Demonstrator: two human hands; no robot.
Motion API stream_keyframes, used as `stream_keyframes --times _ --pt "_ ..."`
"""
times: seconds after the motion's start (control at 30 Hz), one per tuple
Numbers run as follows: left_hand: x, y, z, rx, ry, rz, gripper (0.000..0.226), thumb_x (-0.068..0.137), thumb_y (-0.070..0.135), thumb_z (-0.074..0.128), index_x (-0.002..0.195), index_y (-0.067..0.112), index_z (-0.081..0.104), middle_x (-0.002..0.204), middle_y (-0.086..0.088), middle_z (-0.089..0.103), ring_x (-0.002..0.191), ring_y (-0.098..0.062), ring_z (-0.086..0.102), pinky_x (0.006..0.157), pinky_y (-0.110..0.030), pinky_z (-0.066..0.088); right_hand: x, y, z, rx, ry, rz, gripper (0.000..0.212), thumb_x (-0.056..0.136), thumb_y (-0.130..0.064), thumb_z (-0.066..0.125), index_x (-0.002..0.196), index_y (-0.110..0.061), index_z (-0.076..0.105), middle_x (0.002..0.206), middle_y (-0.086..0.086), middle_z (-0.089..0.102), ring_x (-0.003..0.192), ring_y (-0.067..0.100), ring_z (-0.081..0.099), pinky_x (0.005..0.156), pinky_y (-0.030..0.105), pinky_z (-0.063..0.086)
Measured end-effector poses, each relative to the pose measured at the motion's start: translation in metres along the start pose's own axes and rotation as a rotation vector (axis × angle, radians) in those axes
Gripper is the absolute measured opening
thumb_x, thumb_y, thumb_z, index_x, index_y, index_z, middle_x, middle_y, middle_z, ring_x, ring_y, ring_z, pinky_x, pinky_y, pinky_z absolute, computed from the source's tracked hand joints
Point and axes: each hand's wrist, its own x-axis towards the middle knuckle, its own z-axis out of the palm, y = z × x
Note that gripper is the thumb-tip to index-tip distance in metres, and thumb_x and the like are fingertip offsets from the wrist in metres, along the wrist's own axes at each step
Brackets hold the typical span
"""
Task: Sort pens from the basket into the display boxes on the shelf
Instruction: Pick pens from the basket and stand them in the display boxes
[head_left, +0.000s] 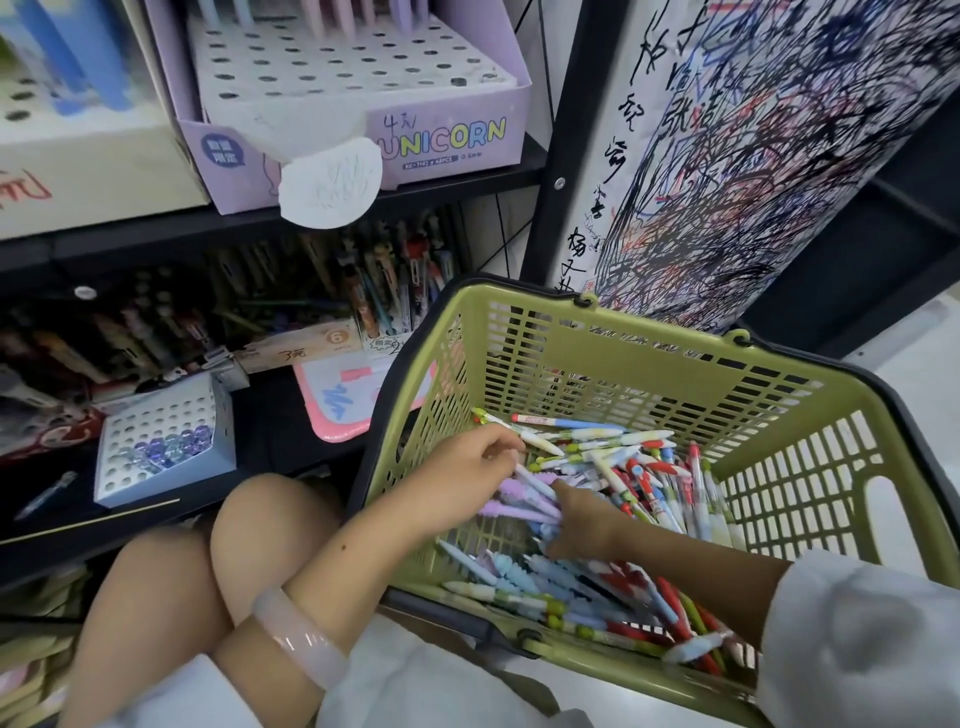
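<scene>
Head view: olive-green slotted plastic basket (644, 358) tilted toward the person, so loose pens (639, 467) pool within reach. Left hand (467, 457) clamps a purple-pen bundle (524, 499); right hand (582, 519) seemingly pinches more. Lilac cardboard display box (447, 140) waits above the basket.

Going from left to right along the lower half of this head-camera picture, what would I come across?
Blue box with holes → pink tray → left hand holding purple pens → right hand → red and white pens → right wall of the green basket.
</scene>
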Motion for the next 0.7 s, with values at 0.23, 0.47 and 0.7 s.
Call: stream_keyframes --times 0.23,0.47,0.7 --pt "-0.001 0.001 -0.003 -0.092 0.182 -0.016 0.021 0.096 0.014 0.041 0.09 0.023 0.059 0.098 0.001 0.064 0.09 -0.013 0.061 0.086 -0.033 0.05 -0.042 0.004 -0.045 0.497 0.096 -0.117 0.049 0.079 -0.007 0.064 0.12 -0.019 0.039 0.085 0.001 0.053 0.06 0.007 0.052 0.051 0.017 0.042" --pt "-0.009 0.005 0.007 -0.182 -0.076 -0.154 0.039 0.089 0.045 0.053 0.119 0.019 0.052 0.107 0.005 0.062 0.094 -0.008 0.06 0.079 -0.02 0.051 -0.076 -0.029 -0.071 0.835 0.195 -0.314 0.057 0.074 -0.001 0.064 0.121 -0.028 0.047 0.099 -0.006 0.063 0.082 -0.001 0.061 0.073 0.017 0.051" --pt "0.012 0.033 0.048 -0.828 0.282 -0.04 0.011 0.082 0.021 0.07 0.09 0.018 0.062 0.071 0.009 0.07 0.067 -0.002 0.067 0.061 -0.015 0.05 -0.084 -0.081 -0.078 0.743 0.378 -0.518 0.033 0.075 0.016 0.055 0.095 -0.01 0.052 0.075 -0.014 0.064 0.071 -0.005 0.058 0.061 0.017 0.048"
